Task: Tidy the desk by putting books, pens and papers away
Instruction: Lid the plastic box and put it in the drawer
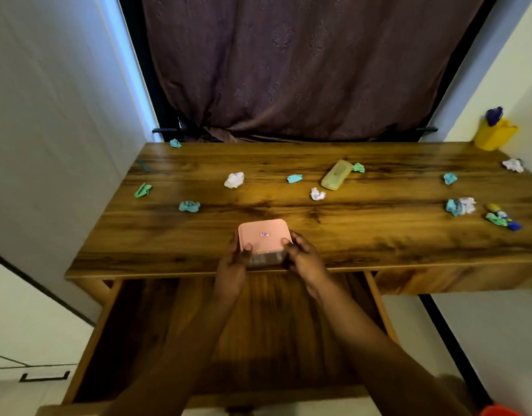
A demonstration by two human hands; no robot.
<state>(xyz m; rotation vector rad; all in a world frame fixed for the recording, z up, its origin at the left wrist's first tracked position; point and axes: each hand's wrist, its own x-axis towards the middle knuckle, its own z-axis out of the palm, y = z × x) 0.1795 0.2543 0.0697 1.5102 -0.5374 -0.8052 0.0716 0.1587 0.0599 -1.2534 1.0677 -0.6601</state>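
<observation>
Pink-lidded box [263, 235] held at the front edge of the surface [378, 235], above the open drawer [132, 325].

From the left, a green paper scrap [143, 190] and a teal paper ball [189, 206] lie loose. At centre, the left grip [233, 259] and right grip [300, 256] clamp the box's sides. More scraps lie toward the yellow pen cup [494, 135] at far right. The box is probably about to be opened for collecting, which calls for steadying the base while lifting the lid.

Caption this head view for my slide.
Left hand and right hand grip a pink-lidded box at the desk edge, drawer open, crumpled papers scattered.
</observation>
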